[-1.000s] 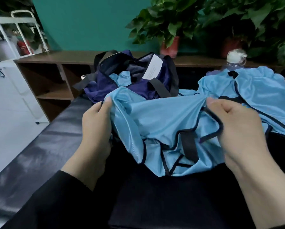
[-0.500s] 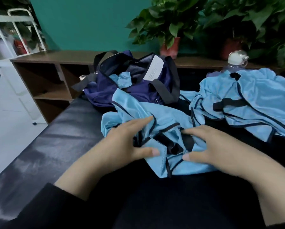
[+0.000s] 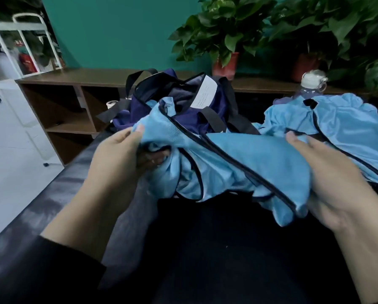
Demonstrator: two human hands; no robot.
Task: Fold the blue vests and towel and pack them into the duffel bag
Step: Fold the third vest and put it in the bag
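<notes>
A light blue vest (image 3: 260,159) with dark trim is bunched and lifted above the black padded bench (image 3: 52,194). My left hand (image 3: 122,159) grips its left end, thumb on top and fingers curled underneath. My right hand (image 3: 328,183) holds the right end, with the cloth draped over its fingers. Behind the vest stands the open navy duffel bag (image 3: 183,110) with black straps and a white tag; a bit of blue cloth shows inside. More blue vests (image 3: 348,132) lie in a heap to the right.
A clear water bottle (image 3: 310,86) with a white cap stands behind the heap. A low brown shelf (image 3: 74,102) runs along the teal wall, carrying potted plants (image 3: 225,40). A white metal rack (image 3: 19,40) and pale floor are at the left.
The vest lay crumpled on the bench under both hands half a second ago. Now both hands have gathered it and raised it toward the bag.
</notes>
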